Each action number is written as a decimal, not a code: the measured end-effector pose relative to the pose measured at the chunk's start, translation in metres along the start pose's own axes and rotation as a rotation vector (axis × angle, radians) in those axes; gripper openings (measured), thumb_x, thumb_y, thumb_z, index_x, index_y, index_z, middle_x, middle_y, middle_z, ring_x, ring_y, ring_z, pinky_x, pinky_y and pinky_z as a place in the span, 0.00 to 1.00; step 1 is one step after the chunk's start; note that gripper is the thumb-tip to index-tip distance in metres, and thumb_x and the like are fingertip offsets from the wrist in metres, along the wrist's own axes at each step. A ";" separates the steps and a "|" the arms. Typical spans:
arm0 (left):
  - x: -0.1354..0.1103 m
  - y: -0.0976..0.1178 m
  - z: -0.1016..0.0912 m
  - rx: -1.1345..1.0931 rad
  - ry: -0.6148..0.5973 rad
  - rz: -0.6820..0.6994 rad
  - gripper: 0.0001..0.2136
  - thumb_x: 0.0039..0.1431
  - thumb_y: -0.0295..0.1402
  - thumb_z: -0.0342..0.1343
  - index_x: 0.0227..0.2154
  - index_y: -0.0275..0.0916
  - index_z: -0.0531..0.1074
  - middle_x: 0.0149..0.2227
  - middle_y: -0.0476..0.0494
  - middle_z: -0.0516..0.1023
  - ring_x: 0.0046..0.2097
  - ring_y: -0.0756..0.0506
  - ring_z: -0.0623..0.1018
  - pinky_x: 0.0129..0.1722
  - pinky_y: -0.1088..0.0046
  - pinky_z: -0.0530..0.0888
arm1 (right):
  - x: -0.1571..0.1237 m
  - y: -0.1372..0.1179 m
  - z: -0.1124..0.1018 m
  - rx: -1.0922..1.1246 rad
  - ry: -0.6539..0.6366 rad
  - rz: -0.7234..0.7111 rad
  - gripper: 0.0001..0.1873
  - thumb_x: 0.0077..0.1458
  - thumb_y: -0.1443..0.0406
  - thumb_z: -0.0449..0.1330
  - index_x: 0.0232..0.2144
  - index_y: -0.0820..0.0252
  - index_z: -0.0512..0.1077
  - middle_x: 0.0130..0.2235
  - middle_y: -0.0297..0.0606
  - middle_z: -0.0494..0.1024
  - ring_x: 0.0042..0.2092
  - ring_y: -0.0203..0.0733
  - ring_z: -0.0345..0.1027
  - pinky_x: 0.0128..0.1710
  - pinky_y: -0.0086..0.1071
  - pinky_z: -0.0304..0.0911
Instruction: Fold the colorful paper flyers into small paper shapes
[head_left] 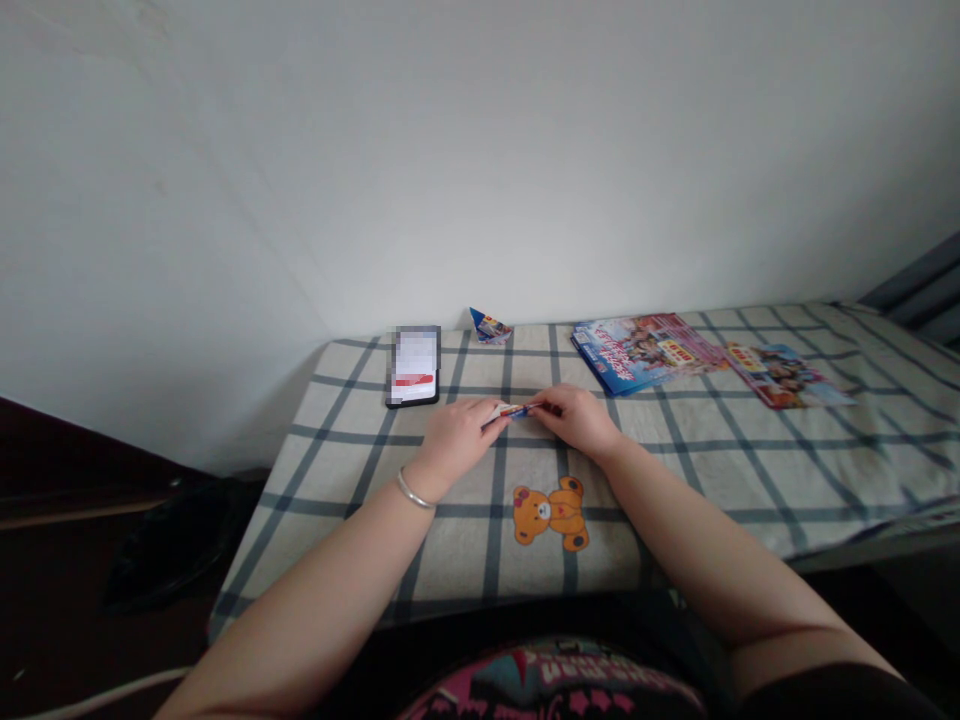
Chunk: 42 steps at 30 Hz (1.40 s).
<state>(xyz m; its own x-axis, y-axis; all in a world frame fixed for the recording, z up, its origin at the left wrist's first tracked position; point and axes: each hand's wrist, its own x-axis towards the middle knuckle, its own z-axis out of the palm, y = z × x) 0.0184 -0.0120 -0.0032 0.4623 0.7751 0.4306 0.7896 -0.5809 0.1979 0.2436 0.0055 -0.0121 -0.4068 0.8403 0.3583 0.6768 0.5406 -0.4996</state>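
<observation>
My left hand (pixel 456 438) and my right hand (pixel 579 415) meet over a checked cloth (pixel 675 460) with a printed orange bear (pixel 551 512). Between their fingertips they pinch a small folded strip of coloured paper (pixel 517 410), blue, red and white, held low over the cloth. Both hands have their fingers closed on it. A thin bracelet circles my left wrist.
A phone (pixel 413 366) lies face up at the back left of the cloth. A small folded paper shape (pixel 489 326) sits by the wall. Colourful leaflets (pixel 645 350) and another sheet (pixel 787 375) lie at the back right. A white wall rises behind; dark floor lies left.
</observation>
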 end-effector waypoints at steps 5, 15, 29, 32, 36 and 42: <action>0.000 0.000 0.003 0.009 -0.013 -0.010 0.07 0.63 0.36 0.54 0.37 0.38 0.74 0.37 0.43 0.80 0.39 0.43 0.79 0.35 0.69 0.72 | 0.001 -0.005 0.000 -0.033 0.001 0.033 0.07 0.57 0.64 0.59 0.35 0.56 0.77 0.33 0.37 0.79 0.34 0.39 0.69 0.34 0.30 0.60; 0.001 -0.002 0.004 -0.142 -0.036 0.034 0.09 0.65 0.28 0.49 0.46 0.42 0.68 0.45 0.46 0.76 0.43 0.45 0.77 0.42 0.67 0.74 | 0.003 -0.011 -0.003 -0.051 0.078 0.294 0.07 0.55 0.61 0.60 0.34 0.55 0.76 0.30 0.35 0.77 0.30 0.37 0.67 0.29 0.28 0.58; 0.002 0.001 0.000 -0.208 -0.050 0.092 0.09 0.64 0.26 0.49 0.45 0.40 0.69 0.47 0.44 0.73 0.46 0.45 0.76 0.46 0.65 0.75 | 0.002 -0.003 -0.001 -0.055 0.098 0.252 0.09 0.55 0.59 0.60 0.33 0.57 0.76 0.29 0.35 0.76 0.30 0.37 0.67 0.29 0.29 0.59; 0.002 0.002 -0.001 -0.186 -0.073 0.069 0.11 0.64 0.27 0.49 0.47 0.40 0.68 0.46 0.44 0.74 0.46 0.45 0.75 0.46 0.64 0.74 | 0.001 -0.001 0.000 -0.037 0.114 0.240 0.09 0.55 0.59 0.60 0.33 0.57 0.76 0.29 0.35 0.75 0.30 0.37 0.67 0.30 0.29 0.60; 0.002 0.002 0.001 -0.155 -0.090 0.051 0.11 0.64 0.27 0.49 0.48 0.40 0.68 0.44 0.44 0.76 0.44 0.44 0.76 0.45 0.64 0.74 | 0.001 0.002 0.001 -0.035 0.126 0.244 0.09 0.55 0.58 0.60 0.33 0.56 0.76 0.29 0.35 0.75 0.30 0.37 0.67 0.30 0.29 0.61; 0.002 0.002 0.004 -0.141 -0.092 0.030 0.10 0.65 0.28 0.48 0.47 0.39 0.68 0.44 0.43 0.76 0.44 0.44 0.76 0.45 0.64 0.74 | 0.003 0.003 0.000 -0.066 0.126 0.241 0.08 0.55 0.60 0.60 0.32 0.56 0.76 0.28 0.35 0.75 0.30 0.38 0.66 0.30 0.29 0.59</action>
<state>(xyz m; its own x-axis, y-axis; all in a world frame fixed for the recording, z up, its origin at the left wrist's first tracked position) 0.0223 -0.0105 -0.0053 0.5246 0.7728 0.3571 0.7135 -0.6280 0.3107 0.2446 0.0096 -0.0128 -0.1524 0.9306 0.3329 0.7848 0.3187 -0.5315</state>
